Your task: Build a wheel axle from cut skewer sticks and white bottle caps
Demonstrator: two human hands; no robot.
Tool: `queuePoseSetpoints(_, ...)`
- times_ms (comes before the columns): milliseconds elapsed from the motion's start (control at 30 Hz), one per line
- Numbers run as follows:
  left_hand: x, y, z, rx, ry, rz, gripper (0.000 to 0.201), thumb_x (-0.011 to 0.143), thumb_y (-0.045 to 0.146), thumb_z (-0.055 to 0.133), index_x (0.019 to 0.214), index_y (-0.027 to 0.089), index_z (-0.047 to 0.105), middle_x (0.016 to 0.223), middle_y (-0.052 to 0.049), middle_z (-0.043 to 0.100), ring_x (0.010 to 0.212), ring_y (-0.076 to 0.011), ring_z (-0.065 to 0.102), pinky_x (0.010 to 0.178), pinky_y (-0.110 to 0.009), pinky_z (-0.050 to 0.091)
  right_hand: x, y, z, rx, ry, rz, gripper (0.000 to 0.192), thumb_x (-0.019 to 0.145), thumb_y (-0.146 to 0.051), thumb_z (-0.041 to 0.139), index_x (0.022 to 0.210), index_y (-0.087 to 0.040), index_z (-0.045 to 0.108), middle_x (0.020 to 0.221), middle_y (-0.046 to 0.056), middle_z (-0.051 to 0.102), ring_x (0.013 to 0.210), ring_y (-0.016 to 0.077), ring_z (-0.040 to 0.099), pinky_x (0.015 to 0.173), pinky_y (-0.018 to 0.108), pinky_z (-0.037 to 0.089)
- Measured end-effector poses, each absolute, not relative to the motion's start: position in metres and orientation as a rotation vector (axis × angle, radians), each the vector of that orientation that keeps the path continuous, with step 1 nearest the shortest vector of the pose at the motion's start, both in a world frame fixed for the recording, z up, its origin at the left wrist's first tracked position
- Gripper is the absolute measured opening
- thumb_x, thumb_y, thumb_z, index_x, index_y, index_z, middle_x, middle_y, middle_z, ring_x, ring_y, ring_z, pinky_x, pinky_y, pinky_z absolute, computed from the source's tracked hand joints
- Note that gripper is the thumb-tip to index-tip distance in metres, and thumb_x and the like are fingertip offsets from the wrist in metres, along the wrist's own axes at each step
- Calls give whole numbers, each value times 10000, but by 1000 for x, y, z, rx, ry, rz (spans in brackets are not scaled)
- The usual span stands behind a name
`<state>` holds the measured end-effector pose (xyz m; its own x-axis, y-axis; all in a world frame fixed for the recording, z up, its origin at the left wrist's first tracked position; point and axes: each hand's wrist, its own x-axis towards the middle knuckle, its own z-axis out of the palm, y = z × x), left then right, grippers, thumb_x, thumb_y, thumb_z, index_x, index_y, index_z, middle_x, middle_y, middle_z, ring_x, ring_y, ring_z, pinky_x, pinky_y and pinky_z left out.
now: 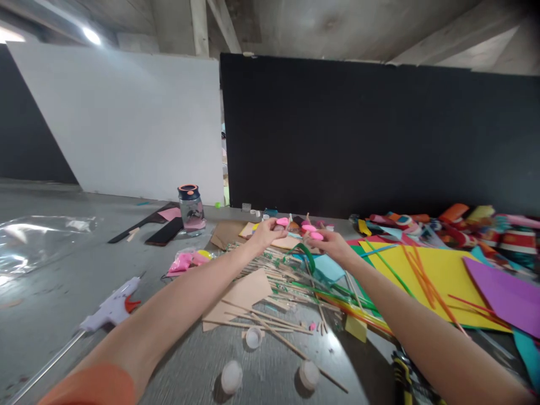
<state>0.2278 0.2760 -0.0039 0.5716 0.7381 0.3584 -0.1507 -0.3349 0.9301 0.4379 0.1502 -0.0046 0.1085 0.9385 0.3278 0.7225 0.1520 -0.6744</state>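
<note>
Both arms reach forward over a grey table. My left hand (266, 232) pinches a small pink piece (282, 221) at its fingertips. My right hand (331, 242) holds other small pink pieces (313, 232), with a thin stick rising between the two hands. The hands are almost touching, above a heap of wooden sticks (270, 315) and green straws (333, 292). A green curved strip (306, 254) lies just under the right hand.
A lilac glue gun (112, 306) lies at the left. A jar with an orange lid (191, 209) stands behind it, near a bag of pink bits (185, 262). Yellow (439, 270) and purple (506, 292) sheets cover the right. Three white caps (253, 337) lie near me.
</note>
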Motion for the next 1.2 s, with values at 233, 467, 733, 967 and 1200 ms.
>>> queuePoseSetpoints(233,233,285,-18,1769,580,1047,362,970,341,629,1283,164,591,1285,-110,619,1088,-252,648,908,-465,568,456,172,-17,-1684,-1492,401,253,986,-354,650,1099,-127,645,1026,52,659,859,175,658,759,345,583)
queuePoseSetpoints(467,216,289,-21,1852,631,1076,359,971,340,629,1281,162,592,1276,-109,623,1079,-249,651,903,-461,571,482,182,-31,-1814,-1477,411,257,982,-352,655,1103,-125,649,1039,51,659,868,185,661,753,343,586)
queuePoseSetpoints(733,205,285,-17,1921,660,1068,356,972,341,627,1277,162,594,1269,-108,627,1071,-246,653,898,-457,573,485,195,-40,-1822,-1579,331,307,986,-367,645,1189,-137,628,1155,77,638,973,220,652,825,394,580)
queuePoseSetpoints(967,198,276,-8,1997,662,1057,356,972,341,627,1279,164,593,1275,-109,624,1079,-248,651,906,-461,569,491,190,-34,-1941,-1636,269,301,983,-360,651,1189,-141,630,1139,77,644,965,213,653,838,401,575)
queuePoseSetpoints(1200,194,267,4,2057,689,1047,348,972,338,626,1273,165,597,1268,-107,628,1070,-244,654,900,-455,572,493,168,-24,-1975,-1698,227,316,990,-375,640,1203,-141,629,1134,73,649,954,215,659,829,395,580)
